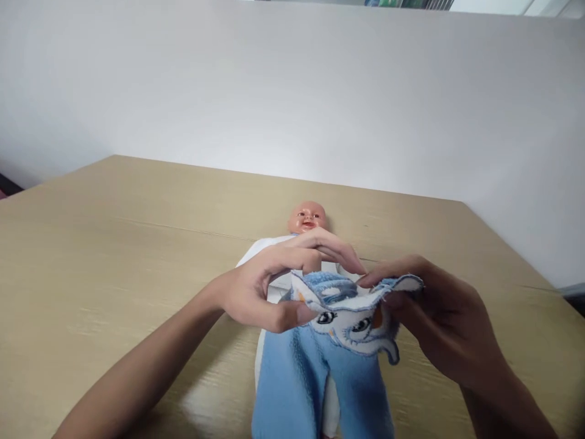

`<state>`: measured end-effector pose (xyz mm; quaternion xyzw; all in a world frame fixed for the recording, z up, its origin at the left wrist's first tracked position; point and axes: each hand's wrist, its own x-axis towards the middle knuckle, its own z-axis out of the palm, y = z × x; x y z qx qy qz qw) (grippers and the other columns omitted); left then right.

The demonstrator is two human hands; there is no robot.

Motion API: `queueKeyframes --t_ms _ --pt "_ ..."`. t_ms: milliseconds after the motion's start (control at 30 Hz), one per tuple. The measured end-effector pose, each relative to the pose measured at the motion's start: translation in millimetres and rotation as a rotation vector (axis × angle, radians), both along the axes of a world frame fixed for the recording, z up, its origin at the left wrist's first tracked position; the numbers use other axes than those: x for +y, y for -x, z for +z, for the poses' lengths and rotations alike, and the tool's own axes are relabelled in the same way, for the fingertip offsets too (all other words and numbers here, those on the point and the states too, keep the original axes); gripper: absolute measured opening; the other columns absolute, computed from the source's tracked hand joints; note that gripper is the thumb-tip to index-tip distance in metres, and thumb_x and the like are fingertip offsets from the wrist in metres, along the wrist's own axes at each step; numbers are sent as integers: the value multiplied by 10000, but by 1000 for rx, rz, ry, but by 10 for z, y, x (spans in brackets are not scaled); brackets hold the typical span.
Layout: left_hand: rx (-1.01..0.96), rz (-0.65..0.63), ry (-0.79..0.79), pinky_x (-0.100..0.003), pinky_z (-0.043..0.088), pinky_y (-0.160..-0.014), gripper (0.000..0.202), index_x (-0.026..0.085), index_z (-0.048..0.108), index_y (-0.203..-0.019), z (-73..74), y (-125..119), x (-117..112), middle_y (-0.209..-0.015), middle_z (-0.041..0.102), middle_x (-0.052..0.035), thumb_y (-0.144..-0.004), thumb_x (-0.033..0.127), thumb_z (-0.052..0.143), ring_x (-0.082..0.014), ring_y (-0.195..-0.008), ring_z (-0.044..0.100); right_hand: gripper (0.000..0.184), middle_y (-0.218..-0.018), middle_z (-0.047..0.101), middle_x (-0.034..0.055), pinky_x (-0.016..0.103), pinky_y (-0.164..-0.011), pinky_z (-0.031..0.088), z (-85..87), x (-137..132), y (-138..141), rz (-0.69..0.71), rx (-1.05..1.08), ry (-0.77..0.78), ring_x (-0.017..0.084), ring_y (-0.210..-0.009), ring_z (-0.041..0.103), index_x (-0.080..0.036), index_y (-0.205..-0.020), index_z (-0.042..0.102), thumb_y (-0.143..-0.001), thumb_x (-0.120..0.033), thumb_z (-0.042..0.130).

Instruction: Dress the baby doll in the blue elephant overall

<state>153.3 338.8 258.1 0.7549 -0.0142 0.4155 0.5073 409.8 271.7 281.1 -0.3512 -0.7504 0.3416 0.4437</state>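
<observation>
A pair of light blue fleece doll trousers (292,378) hangs between my two hands, its legs pointing toward me. An embroidered elephant-like face (350,323) with white ears decorates its upper front. My left hand (260,292) is closed on the upper left edge, thumb in front and fingers behind. Pinched in my right hand (439,317) is the upper right edge, near one ear. Beyond the trousers a bald baby doll (308,216) lies face up. White clothing (258,245) covers its body, mostly hidden by my hands and the trousers.
A light wooden table (137,244) carries the doll, with a seam running across its surface. A pale wall or panel (274,91) rises behind its far edge. Some coloured items (388,3) show over the panel's top.
</observation>
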Motion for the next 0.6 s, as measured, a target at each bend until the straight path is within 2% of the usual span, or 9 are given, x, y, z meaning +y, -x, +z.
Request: queueKeyframes --t_ms 100,167,300,400,533,600 --pt "-31 -28 0 -578 564 -1111 244 225 590 -810 24 -35 -32 -1313 685 -157 -846 325 809 -355 -1231 695 51 -664 690 -54 174 -457 436 17 -33 24 -13 18 63 104 -515 569 -281 -1075 714 -1083 -331 704" --pt "-39 -41 -30 -552 571 -1095 275 221 551 -768 55 -56 -48 -1288 701 -148 -846 292 804 -339 -1204 708 113 -695 668 -57 166 -458 415 26 -57 27 -43 -5 103 97 -528 537 -279 -1044 668 -1059 -364 741" --pt "-17 -37 -67 -527 588 -1046 271 230 543 -765 118 -95 -80 -1266 749 -133 -845 264 799 -323 -1146 731 294 -754 617 -44 202 -501 434 52 -95 -58 -30 -88 150 118 -584 519 -271 -994 626 -985 -500 811" --pt "-43 -23 -59 -526 596 -1021 289 231 517 -746 144 -123 -122 -1283 761 -137 -827 253 794 -325 -1142 731 329 -751 583 -29 238 -524 426 84 -96 -160 -4 -142 127 137 -611 513 -260 -939 644 -989 -553 784" --pt "-24 -38 -40 -571 558 -1121 330 237 451 -697 135 -143 -199 -1182 821 -125 -818 227 758 -337 -1179 732 395 -678 555 -12 294 -511 389 154 -100 -245 156 -116 149 159 -578 495 -256 -832 684 -1043 -590 689" --pt "-12 -19 -22 -581 527 -1181 333 240 453 -710 106 -123 -218 -1028 823 -100 -841 233 759 -301 -1061 757 400 -677 568 6 326 -501 410 196 -130 -272 168 -49 126 181 -567 520 -265 -776 673 -1037 -568 687"
